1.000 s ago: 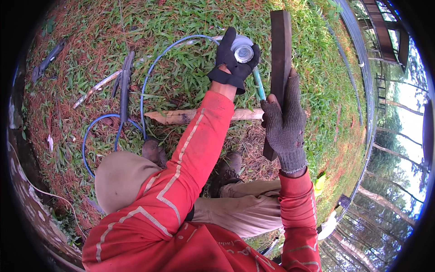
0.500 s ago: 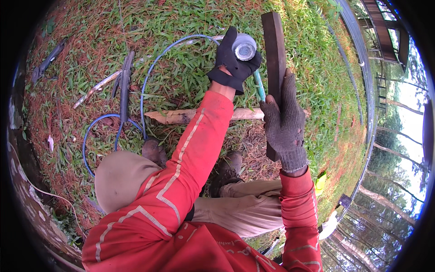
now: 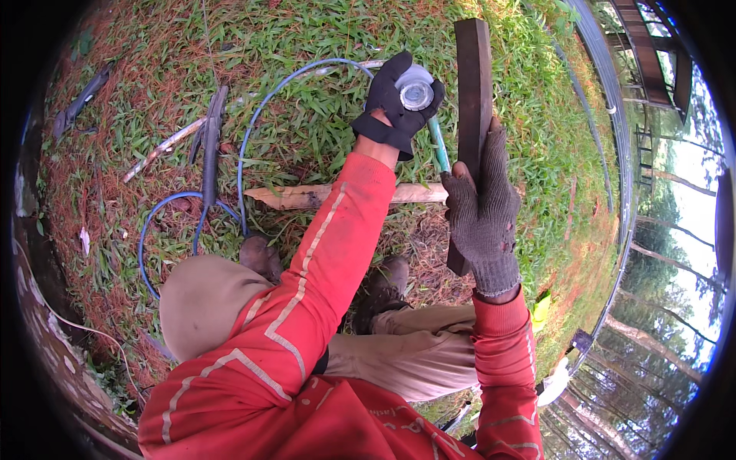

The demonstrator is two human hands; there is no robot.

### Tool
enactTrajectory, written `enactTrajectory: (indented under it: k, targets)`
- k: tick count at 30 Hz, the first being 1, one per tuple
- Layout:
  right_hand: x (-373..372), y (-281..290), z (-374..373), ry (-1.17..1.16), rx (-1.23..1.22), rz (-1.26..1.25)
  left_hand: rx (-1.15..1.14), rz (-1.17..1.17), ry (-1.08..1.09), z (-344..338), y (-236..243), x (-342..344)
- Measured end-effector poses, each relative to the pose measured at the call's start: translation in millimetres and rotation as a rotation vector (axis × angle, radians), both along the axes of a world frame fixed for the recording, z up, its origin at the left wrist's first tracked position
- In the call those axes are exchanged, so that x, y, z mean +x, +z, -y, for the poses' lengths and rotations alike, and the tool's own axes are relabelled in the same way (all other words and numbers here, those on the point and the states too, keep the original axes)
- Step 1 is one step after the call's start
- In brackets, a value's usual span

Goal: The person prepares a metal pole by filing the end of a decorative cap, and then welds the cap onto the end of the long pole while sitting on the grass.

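My left hand, in a black glove with bare wrist, is closed around a rounded grey tool with a pale circular end; its exact kind is hard to make out. A teal rod slants from beside that hand toward my right thumb. My right hand, in a worn grey knit glove, grips a long dark wooden plank standing lengthwise in front of me. The plank's lower end shows below the palm. A gap separates the round tool from the plank.
A blue hose loops over the grass on the left and runs toward my left hand. A light wooden board lies under my left forearm. Dark scraps and a pale stick lie farther left. Black pipes run along the right.
The plank and my right hand have shifted slightly to the right. My left hand has come slightly nearer with the round tool, still gripping it.
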State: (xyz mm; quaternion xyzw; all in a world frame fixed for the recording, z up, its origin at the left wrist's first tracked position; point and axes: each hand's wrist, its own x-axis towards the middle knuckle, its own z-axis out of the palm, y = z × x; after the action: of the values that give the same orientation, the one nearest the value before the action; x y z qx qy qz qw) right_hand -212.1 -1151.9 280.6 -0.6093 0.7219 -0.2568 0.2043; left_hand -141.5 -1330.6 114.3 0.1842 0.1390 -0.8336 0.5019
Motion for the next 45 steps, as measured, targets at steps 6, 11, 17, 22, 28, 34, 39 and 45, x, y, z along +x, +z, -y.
enactTrajectory:
  k: [6,11,17,22,28,34,39,45]
  targets:
    - [-4,-8,-1,0.102,0.009,-0.066,-0.118,-0.127,-0.068,9,-17,8]
    - [-10,0,-1,0.103,0.137,-0.037,-0.199,-0.124,-0.052,9,-7,4]
    - [-5,4,-1,0.033,-0.019,-0.027,-0.027,0.065,-0.018,3,-9,1]
    - [-14,-14,-1,0.122,-0.148,-0.083,-0.031,-0.110,0.009,-2,-11,6]
    - [-3,6,1,0.061,0.197,0.010,-0.090,-0.186,-0.055,0,-6,12]
    - [-7,-2,-1,0.045,0.101,-0.021,-0.022,-0.176,-0.052,1,-1,6]
    - [-11,-10,0,0.106,-0.098,-0.090,0.106,-0.046,0.015,3,3,-2]
    - [-8,-6,-4,0.060,0.066,-0.087,-0.092,-0.155,-0.060,-1,4,4]
